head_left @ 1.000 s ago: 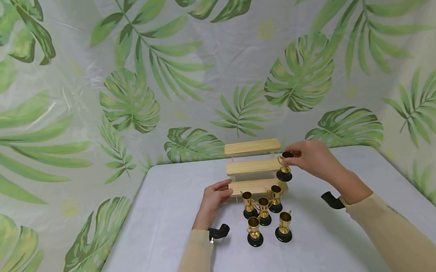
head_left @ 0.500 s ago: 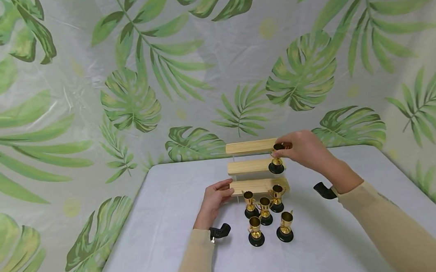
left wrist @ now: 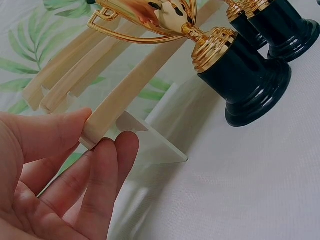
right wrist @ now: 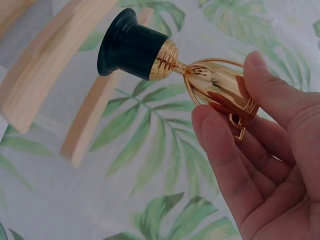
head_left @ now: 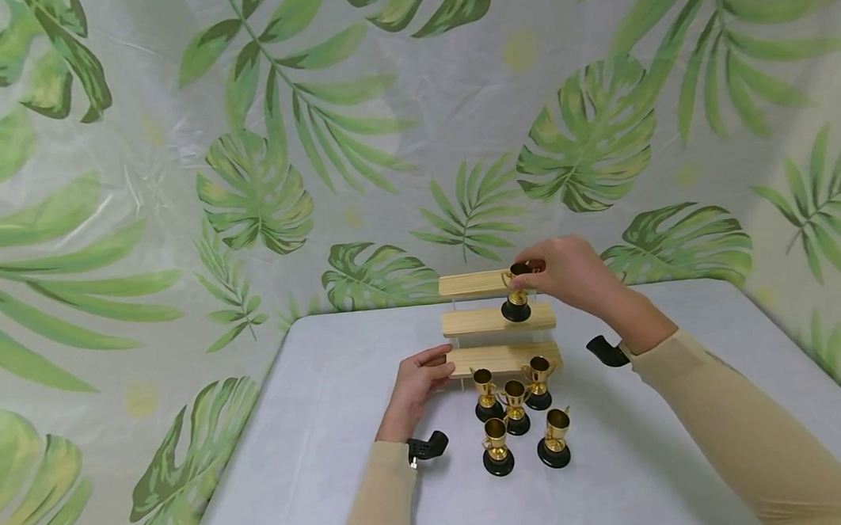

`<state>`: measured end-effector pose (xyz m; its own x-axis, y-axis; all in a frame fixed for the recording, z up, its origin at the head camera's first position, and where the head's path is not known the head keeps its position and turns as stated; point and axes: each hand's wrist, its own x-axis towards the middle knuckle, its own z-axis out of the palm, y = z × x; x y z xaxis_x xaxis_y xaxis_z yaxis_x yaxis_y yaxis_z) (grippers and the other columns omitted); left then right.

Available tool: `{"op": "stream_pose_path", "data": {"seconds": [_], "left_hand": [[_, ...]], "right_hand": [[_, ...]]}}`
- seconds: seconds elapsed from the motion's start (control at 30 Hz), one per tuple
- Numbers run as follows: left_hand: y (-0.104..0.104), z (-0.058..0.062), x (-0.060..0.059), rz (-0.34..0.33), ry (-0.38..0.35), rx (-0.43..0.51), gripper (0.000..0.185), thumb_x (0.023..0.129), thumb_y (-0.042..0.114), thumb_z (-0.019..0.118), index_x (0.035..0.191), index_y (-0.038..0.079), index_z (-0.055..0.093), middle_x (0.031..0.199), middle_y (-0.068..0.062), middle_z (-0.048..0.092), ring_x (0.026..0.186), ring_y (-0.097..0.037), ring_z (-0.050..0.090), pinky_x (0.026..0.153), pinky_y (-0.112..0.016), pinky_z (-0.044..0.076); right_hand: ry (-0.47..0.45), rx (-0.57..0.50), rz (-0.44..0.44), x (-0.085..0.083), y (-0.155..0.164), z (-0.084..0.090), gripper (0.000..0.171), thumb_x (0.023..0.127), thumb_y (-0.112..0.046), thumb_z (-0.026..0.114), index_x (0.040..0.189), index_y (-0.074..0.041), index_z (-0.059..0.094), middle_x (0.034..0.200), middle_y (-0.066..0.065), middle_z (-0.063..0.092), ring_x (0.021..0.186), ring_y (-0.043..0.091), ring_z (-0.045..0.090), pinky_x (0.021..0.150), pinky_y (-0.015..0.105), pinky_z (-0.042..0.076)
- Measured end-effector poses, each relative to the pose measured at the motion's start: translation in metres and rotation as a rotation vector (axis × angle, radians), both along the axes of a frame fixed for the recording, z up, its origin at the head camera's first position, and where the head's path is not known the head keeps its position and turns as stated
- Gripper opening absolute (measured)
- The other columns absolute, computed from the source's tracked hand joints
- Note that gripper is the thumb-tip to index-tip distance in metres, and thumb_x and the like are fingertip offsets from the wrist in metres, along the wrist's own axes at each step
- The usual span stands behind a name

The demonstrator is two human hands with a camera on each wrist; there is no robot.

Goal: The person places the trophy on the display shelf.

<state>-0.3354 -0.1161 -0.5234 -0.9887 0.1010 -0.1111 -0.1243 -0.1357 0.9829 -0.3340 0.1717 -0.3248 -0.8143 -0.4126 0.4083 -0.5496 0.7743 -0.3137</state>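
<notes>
Bench (head_left: 316, 458) cloth runs wide and bare to both sides of the three-step wooden riser (head_left: 498, 319) near its far edge. Left hand (head_left: 416, 389) pinches the lowest step's left end, fingers (left wrist: 105, 170) clamped on it. Right hand (head_left: 571, 270) grips a small gold trophy (head_left: 516, 293) by its cup, raised before the top two steps. Five trophies (head_left: 517, 416) cluster just before the riser.
</notes>
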Motion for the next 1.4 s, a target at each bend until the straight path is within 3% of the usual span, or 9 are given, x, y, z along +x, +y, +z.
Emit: {"op": "stream_pose_path", "data": {"seconds": [0.33, 0.87, 1.07, 1.4], "left_hand": [[0.000, 0.000, 0.001, 0.006, -0.002, -0.012, 0.041, 0.085, 0.004, 0.079, 0.125, 0.004, 0.071, 0.112, -0.012, 0.071, 0.089, -0.014, 0.069, 0.082, -0.031, 0.058], [0.000, -0.002, 0.001, 0.003, -0.002, -0.016, 0.044, 0.085, 0.006, 0.080, 0.128, 0.003, 0.069, 0.115, -0.012, 0.072, 0.088, -0.013, 0.070, 0.079, -0.030, 0.058], [-0.002, -0.004, 0.000, 0.008, -0.004, -0.020, 0.041, 0.085, 0.008, 0.081, 0.125, 0.005, 0.071, 0.114, -0.012, 0.072, 0.089, -0.014, 0.070, 0.080, -0.031, 0.058], [-0.001, -0.005, -0.001, 0.004, 0.006, -0.011, 0.041, 0.084, 0.007, 0.080, 0.124, 0.006, 0.072, 0.112, -0.011, 0.072, 0.089, -0.014, 0.070, 0.080, -0.030, 0.058]], "right_hand": [[0.004, 0.006, 0.008, -0.018, -0.021, 0.013, 0.034, 0.088, -0.040, 0.079, 0.111, -0.014, 0.078, 0.082, -0.003, 0.067, 0.069, 0.015, 0.055, 0.060, 0.036, 0.046], [-0.030, -0.010, 0.022, -0.044, -0.049, 0.037, 0.037, 0.089, -0.039, 0.079, 0.114, -0.013, 0.077, 0.089, -0.001, 0.071, 0.074, 0.015, 0.062, 0.064, 0.037, 0.052], [-0.048, -0.017, 0.021, -0.055, -0.058, 0.039, 0.040, 0.089, -0.038, 0.078, 0.118, -0.010, 0.075, 0.098, 0.002, 0.073, 0.085, 0.018, 0.065, 0.072, 0.039, 0.055], [-0.108, -0.018, 0.004, -0.076, -0.071, 0.033, 0.036, 0.089, -0.039, 0.079, 0.111, -0.011, 0.077, 0.099, 0.003, 0.072, 0.086, 0.019, 0.063, 0.072, 0.039, 0.054]]}}
